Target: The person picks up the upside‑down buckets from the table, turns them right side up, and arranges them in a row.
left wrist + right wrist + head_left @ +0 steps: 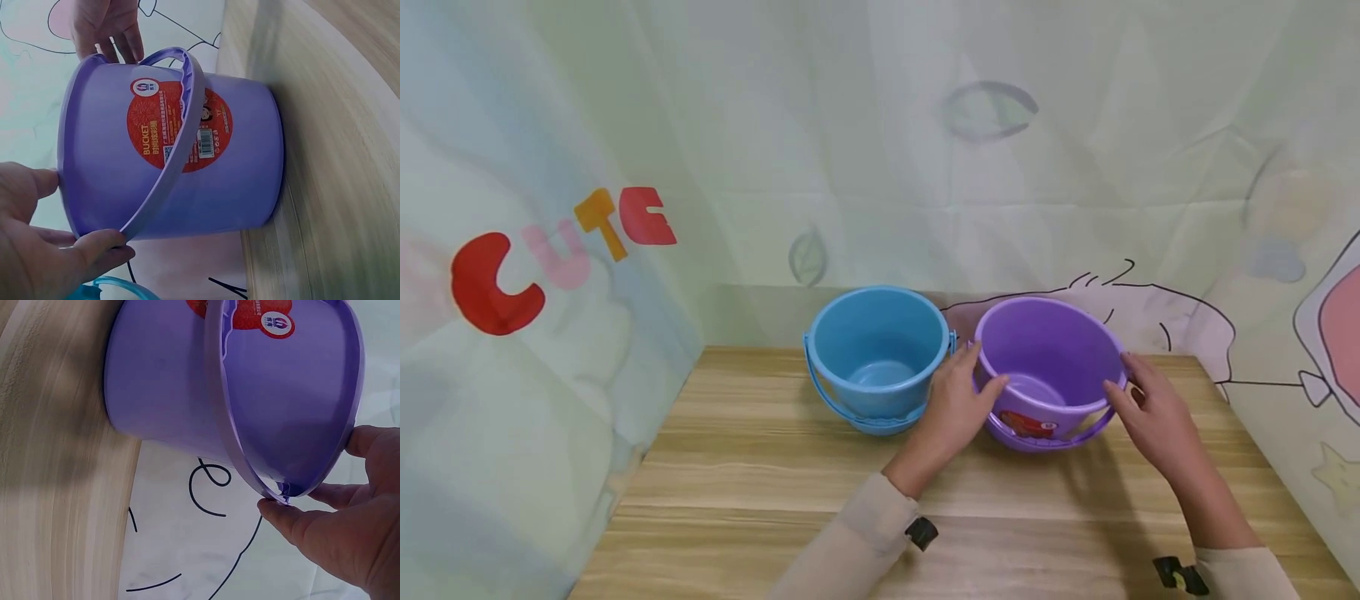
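A purple bucket (1036,421) stands on the wooden table, its mouth up and its handle (169,172) lowered across the front. A red round sticker (153,125) marked BUCKET is on its wall. At the bucket's left side my left hand (957,392) grips the rim, the thumb on the near edge and the fingers by the handle joint. Opposite it, my right hand (1156,412) holds the right side of the rim, with its thumb at the edge and its fingers at the other handle joint (284,490). The bucket's interior looks bare.
Close on the left stands a blue bucket (880,404), its handle also lowered in front. The wooden table (737,500) meets a printed curtain (865,150) behind and at both sides. Red, pink and orange letters spell CUTE on the left curtain.
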A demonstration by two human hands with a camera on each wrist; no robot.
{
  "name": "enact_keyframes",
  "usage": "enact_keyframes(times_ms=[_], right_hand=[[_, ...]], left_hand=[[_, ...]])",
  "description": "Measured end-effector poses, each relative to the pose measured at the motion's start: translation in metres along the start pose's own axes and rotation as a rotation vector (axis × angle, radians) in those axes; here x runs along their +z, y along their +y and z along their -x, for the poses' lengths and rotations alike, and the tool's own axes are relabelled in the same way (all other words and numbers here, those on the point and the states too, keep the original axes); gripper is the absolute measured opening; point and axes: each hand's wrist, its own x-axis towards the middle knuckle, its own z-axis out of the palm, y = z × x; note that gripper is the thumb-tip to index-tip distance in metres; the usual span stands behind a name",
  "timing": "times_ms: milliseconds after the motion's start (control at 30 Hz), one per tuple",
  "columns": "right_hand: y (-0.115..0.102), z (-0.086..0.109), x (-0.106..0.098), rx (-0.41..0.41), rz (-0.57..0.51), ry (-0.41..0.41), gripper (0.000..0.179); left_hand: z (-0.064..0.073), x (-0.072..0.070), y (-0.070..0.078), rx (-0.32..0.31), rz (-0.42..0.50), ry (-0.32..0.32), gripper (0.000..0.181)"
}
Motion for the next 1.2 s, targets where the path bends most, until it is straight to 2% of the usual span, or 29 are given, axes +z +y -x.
enact_keyframes(times_ms=[433,667,1200], right_hand=[[0.001,-0.008,0.006,0.036,-0.009,0.001,0.067],[-0.001,-0.008,0.008,0.06,-0.008,-0.005,0.068],[0.002,-0.015,0.011,0.07,-0.007,0.015,0.067]], left_hand=[[-0.007,0.001,0.004,-0.053,0.01,-0.026,0.064],[-0.007,0.0,0.007,-0.078,-0.023,-0.038,0.064],[-0.01,0.004,0.01,-0.034,-0.241,0.026,0.061]])
